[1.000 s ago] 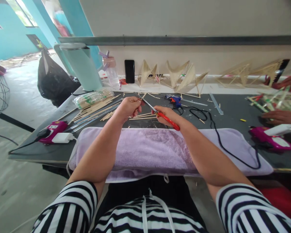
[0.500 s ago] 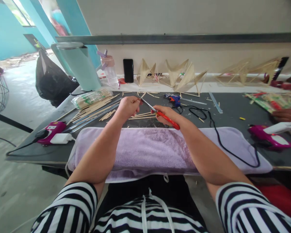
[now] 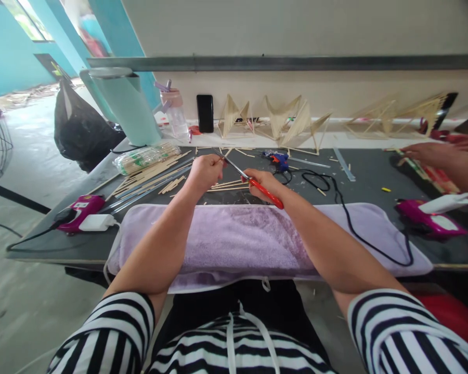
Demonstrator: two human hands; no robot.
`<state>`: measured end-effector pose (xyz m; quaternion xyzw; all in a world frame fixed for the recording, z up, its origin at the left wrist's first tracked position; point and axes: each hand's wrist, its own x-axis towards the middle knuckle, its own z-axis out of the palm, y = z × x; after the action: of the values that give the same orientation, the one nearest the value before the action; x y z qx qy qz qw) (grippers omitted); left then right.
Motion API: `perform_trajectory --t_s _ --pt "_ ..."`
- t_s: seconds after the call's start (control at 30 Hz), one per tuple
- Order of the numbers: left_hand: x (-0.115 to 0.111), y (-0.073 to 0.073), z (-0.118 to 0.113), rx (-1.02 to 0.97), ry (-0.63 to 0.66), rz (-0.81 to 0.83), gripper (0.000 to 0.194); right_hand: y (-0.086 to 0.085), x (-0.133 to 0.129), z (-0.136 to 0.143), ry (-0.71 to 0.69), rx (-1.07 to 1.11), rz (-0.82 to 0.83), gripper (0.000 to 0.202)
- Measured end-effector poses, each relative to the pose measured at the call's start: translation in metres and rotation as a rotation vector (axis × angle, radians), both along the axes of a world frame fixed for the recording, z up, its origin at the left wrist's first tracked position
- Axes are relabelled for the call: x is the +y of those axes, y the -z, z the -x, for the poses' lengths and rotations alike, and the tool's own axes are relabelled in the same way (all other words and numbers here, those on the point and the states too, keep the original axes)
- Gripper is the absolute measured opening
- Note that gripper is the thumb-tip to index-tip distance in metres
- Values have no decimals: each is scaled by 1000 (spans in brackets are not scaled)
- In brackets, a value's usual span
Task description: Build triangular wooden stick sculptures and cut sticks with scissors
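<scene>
My right hand (image 3: 262, 182) is closed around red-handled scissors (image 3: 265, 192), their metal blades pointing up and left. My left hand (image 3: 207, 170) is pinched right at the blade tips; whatever lies between its fingers is too small to make out. Thin wooden sticks (image 3: 228, 186) lie on the dark table between and below the two hands. More sticks (image 3: 150, 176) are spread to the left, mixed with clear glue sticks. Just beyond my right hand rests a blue hot glue gun (image 3: 278, 160) with its black cord trailing right.
A purple towel (image 3: 234, 239) covers the table's front edge. Stick models (image 3: 283, 117) stand along the back, beside a phone (image 3: 205, 113), bottle (image 3: 174, 111) and pale-green jug (image 3: 122, 106). Magenta power strips (image 3: 81, 213) sit at both sides. Another person's hand (image 3: 432, 156) is at the right.
At the right, the other person's hand has reached further in over the packet of sticks. My hands and the scissors are nearly where they were; the view has shifted slightly.
</scene>
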<state>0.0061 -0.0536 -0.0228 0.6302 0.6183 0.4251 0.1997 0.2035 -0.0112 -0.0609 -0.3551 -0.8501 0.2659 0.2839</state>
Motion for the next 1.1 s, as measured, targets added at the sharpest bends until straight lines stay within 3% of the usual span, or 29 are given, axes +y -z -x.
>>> perform_trajectory --t_s 0.4,0.53,0.7,0.9,1.1 --pt "-9 -16 -4 -356 95 219 15 -8 2 -4 -28 -88 83 37" --pt "-6 -11 -2 -286 84 153 17 -8 1 -5 -12 -112 69 38" --pt "-1 -4 -1 -103 25 62 22 -6 1 -7 -33 -89 166 36" --pt "-5 -7 -4 117 -43 -25 24 -10 0 -7 -19 -113 102 38" --pt "-7 -8 -5 169 -65 -43 28 -7 2 -6 -14 -79 88 36"
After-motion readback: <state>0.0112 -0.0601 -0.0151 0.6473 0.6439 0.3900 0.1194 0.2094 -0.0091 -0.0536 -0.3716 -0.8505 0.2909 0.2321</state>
